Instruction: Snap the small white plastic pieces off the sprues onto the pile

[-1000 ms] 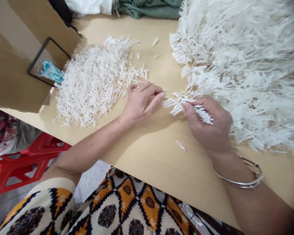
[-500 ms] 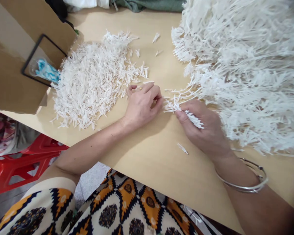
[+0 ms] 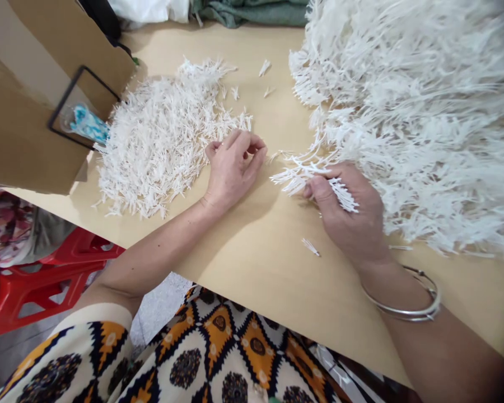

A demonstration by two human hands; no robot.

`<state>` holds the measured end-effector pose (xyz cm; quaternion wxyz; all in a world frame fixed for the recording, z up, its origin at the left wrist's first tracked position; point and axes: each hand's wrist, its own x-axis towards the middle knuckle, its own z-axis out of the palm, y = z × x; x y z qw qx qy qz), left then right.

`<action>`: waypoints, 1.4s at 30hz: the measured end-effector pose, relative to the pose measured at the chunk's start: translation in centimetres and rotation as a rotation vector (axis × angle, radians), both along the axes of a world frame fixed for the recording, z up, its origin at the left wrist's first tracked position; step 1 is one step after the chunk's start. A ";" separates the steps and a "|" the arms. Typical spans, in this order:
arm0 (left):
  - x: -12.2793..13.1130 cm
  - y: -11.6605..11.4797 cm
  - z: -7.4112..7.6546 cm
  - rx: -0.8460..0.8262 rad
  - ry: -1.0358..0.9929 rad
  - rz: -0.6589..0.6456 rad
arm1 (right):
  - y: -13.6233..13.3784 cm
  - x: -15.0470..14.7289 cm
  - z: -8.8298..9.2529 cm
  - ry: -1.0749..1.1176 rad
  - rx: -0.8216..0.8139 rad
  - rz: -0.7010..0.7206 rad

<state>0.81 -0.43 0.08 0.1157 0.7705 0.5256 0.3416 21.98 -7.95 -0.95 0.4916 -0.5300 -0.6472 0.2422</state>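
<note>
My right hand (image 3: 348, 210) is closed on a strip of small white plastic pieces (image 3: 315, 179), a comb-like sprue that juts out left of the thumb. It lies at the edge of a large tangled heap of the same white strips (image 3: 411, 106) filling the right side of the table. My left hand (image 3: 232, 168) rests on the tabletop with its fingers curled in a pinch, right beside a flat pile of loose white pieces (image 3: 163, 137). What the left fingers hold, if anything, is too small to make out.
A tan wooden table (image 3: 260, 263) carries everything. A cardboard box (image 3: 29, 106) with a black-framed window leans at the left. One stray white piece (image 3: 309, 247) lies near the right hand. Red plastic stools (image 3: 37, 280) stand below left. Cloth (image 3: 252, 11) lies at the far edge.
My left hand pulled away from the strip toward the loose pile on the left, fingers curled. My right hand kept hold of the strip and shifted only slightly.
</note>
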 end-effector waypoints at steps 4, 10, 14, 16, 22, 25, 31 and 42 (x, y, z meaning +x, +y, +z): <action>0.2 -0.8 0.8 -0.032 0.015 -0.218 | 0.1 -0.1 0.2 0.051 0.000 -0.024; 0.3 -0.9 0.9 -0.099 0.003 -0.404 | 0.0 0.0 0.4 0.011 -0.010 -0.011; 0.0 -0.4 0.5 -0.112 -0.093 -0.485 | 0.1 0.1 0.3 0.083 -0.036 -0.038; 0.0 -0.3 0.4 -0.118 -0.072 -0.457 | 0.2 0.1 0.3 0.070 -0.041 -0.036; 0.9 -0.6 -0.2 -0.130 0.057 -0.133 | 0.2 -0.2 0.3 -0.164 0.005 0.053; 1.3 -0.8 -0.5 -0.123 0.068 -0.099 | 0.3 -0.5 0.2 -0.175 0.020 0.058; 1.7 -1.1 -0.7 -0.125 0.095 -0.082 | 0.0 -1.0 0.4 -0.161 0.051 0.039; -0.1 1.0 -1.8 -0.070 -0.012 0.116 | 0.1 0.2 -0.9 -0.007 0.055 -0.105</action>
